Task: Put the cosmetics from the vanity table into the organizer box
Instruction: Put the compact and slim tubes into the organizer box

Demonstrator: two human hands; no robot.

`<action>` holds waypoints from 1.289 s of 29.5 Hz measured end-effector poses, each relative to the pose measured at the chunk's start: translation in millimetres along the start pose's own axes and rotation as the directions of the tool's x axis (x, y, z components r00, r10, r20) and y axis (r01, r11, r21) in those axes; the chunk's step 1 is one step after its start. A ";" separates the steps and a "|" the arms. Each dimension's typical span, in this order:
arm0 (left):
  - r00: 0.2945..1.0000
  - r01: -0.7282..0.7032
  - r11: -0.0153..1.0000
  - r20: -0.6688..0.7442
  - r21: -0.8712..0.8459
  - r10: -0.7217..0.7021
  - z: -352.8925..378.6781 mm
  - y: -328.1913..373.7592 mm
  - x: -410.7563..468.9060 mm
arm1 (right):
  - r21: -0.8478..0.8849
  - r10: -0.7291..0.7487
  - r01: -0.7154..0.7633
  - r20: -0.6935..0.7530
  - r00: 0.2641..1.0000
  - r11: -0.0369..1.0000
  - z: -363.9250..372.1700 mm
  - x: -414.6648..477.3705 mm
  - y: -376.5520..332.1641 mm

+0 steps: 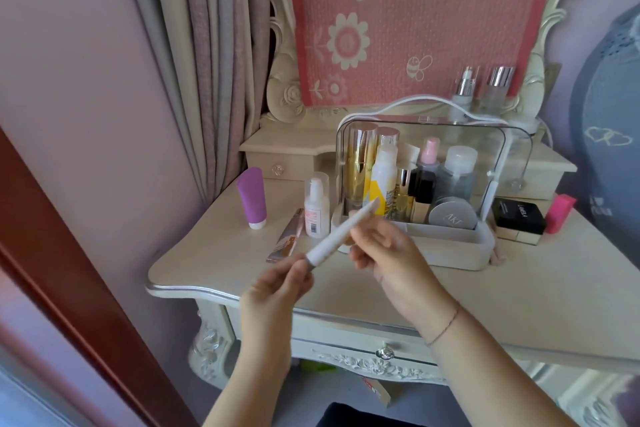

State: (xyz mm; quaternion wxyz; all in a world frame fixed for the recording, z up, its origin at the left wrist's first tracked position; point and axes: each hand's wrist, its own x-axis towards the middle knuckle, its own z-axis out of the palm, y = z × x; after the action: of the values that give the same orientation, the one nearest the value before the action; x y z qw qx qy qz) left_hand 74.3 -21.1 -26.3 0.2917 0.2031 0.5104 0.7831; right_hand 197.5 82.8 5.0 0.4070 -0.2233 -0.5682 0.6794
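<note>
The left hand (282, 282) pinches the grey lower end of a slim white tube (334, 237), fingers clamped on it; the right hand (391, 253) has its fingers curled round the tube's middle; the tube slants upward above the worktop (207, 260), its top just in front of the organizer box (450, 248), which holds upright bottles and a round jar; left of the box stand a purple tube (251, 198) and a small pump bottle (317, 206), a flat rose-gold tube (287, 236) lying beside them; a black compact (519, 217) sits to the right
</note>
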 end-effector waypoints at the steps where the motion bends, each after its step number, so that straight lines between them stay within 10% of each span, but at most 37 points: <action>1: 0.999 -0.009 1.000 0.044 0.002 0.009 9.9 0.1 2.2 | 0.020 -0.033 0.034 -0.025 0.999 0.999 -1.2 6.9 -8.7; 4: 0.984 -0.148 0.972 0.129 0.183 0.125 33.0 -2.1 15.0 | -0.101 -0.128 0.118 -0.103 0.986 0.988 -7.6 29.9 -32.6; 7: 0.903 -0.429 0.684 0.274 0.591 0.329 52.1 -12.2 28.2 | -0.387 -0.276 0.168 -0.244 0.930 0.907 -9.7 57.5 -47.5; 12: 0.823 -0.568 0.442 0.489 0.694 0.291 57.8 -38.6 38.1 | -0.734 -0.470 0.139 -0.265 0.842 0.665 -2.8 91.1 -37.8; 18: 0.825 -0.565 0.448 0.488 0.693 0.285 56.8 -46.0 42.5 | -0.921 -0.516 -0.018 -0.234 0.824 0.389 7.3 107.4 -14.2; 38: 0.822 -0.568 0.482 0.485 0.667 0.297 54.9 -46.7 42.9 | -0.908 -0.339 -0.166 -0.306 0.889 0.384 -2.3 106.3 25.3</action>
State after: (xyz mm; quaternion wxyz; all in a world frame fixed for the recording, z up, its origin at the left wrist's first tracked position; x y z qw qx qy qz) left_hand 87.7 59.2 -46.6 0.0360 0.5511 0.6803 0.4819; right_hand 131.2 169.4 -2.8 0.3691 -0.5280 -0.7487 0.1566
